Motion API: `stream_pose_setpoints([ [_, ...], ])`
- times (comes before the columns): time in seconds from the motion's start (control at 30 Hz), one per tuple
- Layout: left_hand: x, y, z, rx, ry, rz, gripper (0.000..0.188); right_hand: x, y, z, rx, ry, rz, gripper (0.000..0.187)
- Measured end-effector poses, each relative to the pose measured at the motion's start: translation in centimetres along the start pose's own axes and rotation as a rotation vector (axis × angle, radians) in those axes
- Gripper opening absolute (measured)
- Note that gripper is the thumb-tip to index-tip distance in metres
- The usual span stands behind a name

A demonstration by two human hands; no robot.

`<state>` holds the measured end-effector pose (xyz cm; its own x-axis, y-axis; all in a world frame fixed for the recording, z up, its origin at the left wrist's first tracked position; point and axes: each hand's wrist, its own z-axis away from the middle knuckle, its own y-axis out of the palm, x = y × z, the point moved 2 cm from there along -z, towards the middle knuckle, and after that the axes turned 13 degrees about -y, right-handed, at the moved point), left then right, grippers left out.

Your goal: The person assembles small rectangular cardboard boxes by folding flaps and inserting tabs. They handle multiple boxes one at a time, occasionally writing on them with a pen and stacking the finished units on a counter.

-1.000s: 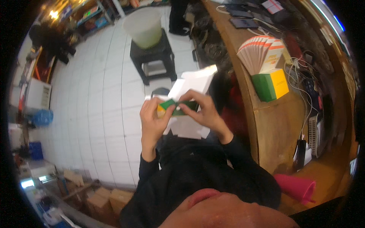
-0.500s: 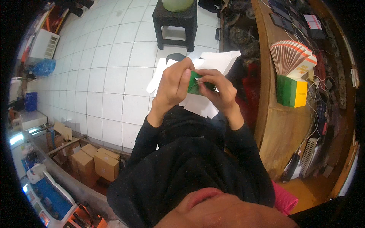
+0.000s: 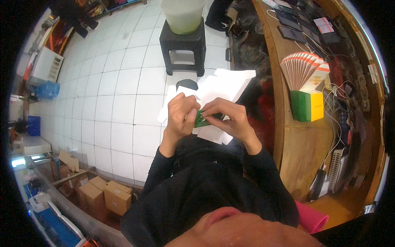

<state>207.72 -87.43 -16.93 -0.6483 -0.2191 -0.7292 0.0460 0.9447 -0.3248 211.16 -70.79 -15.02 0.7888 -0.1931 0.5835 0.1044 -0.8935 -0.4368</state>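
My left hand (image 3: 181, 117) is closed around one side of a small green card-like piece (image 3: 198, 121). From the other side, my right hand (image 3: 231, 119) pinches its edge between thumb and fingers, where a small whitish bit shows at the fingertips. Most of the green piece is covered by my fingers, so its full shape cannot be made out. Under and beyond both hands, around my lap, lies an unfolded white carton sheet (image 3: 230, 86) with flaps, apart from the fingers in places.
On the wooden bench (image 3: 284, 142) at right stand a green-and-yellow stack (image 3: 309, 106) and fanned orange-and-white cards (image 3: 302, 71), with phones (image 3: 292, 34) and cables behind. Ahead, a black stool (image 3: 183, 47) bears a translucent bucket (image 3: 183, 16). Cardboard boxes (image 3: 117, 197) sit lower left.
The view has tilted, so hands, stool and carton sit lower in the picture. Less of the green piece shows between my hands, and my right fingers are closer together on it.
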Motion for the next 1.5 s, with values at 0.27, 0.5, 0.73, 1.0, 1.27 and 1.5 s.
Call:
stream_pose_setpoints([
  [0.27,-0.3,-0.1,1.0,0.068,0.078,-0.063,0.006,1.1,-1.4,-0.3,0.096,0.692,-0.501,0.026],
  [0.5,-1.2,1.4,0.8,-0.022,0.042,-0.091,0.005,3.0,1.2,1.7,-0.297,0.394,-0.148,0.022],
  [0.73,6.3,-4.3,-1.8,0.414,-0.729,0.157,0.061,1.7,-2.7,2.0,-0.299,0.019,-0.798,0.021],
  [1.0,2.2,-1.2,-0.6,0.358,-0.645,-0.208,0.022,-1.4,-1.0,-1.5,-0.234,0.245,0.179,0.018],
  [1.27,1.1,-1.7,-0.2,0.192,-0.088,-0.135,0.024,-3.4,-0.4,-0.1,-0.269,0.513,-0.153,0.018],
  [1.5,1.8,-1.8,0.5,0.214,-0.116,-0.22,0.023,-2.9,0.1,-0.2,-0.128,0.302,0.095,0.012],
])
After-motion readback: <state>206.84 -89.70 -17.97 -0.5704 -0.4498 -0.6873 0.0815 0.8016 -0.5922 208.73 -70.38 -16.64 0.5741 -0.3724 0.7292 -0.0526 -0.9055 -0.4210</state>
